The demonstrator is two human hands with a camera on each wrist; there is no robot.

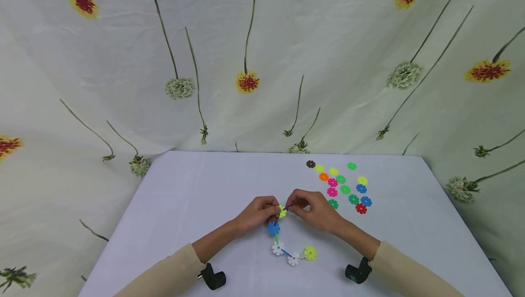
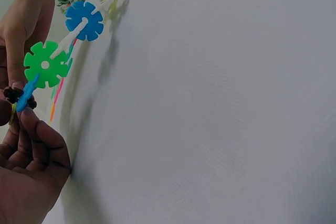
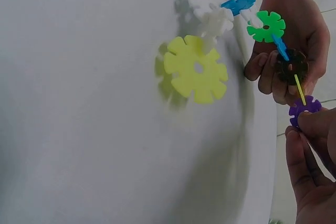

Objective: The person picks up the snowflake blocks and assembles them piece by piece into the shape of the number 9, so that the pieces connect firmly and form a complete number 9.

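Note:
Near the middle of the table, both hands hold a chain of flower-shaped interlocking discs. My left hand (image 1: 255, 214) grips the chain's upper end around a dark brown disc (image 3: 286, 71) and a yellow disc (image 1: 282, 212). Between thumb and fingers, my right hand (image 1: 316, 209) pinches a purple disc (image 3: 300, 107), which meets the yellow disc's edge. Below the left hand run a blue disc (image 1: 273, 228), a white disc (image 1: 278, 248), a second white disc (image 1: 293, 259) and a yellow end disc (image 1: 310, 253). A green disc (image 2: 37, 66) links in nearer the fingers.
Loose discs in several colours lie scattered at the back right, among them a red disc (image 1: 361, 208), an orange disc (image 1: 324, 177) and a brown disc (image 1: 311, 164). The white table (image 1: 197, 178) ends at a flower-printed cloth (image 1: 213, 105). Black wrist cameras sit on both sleeves.

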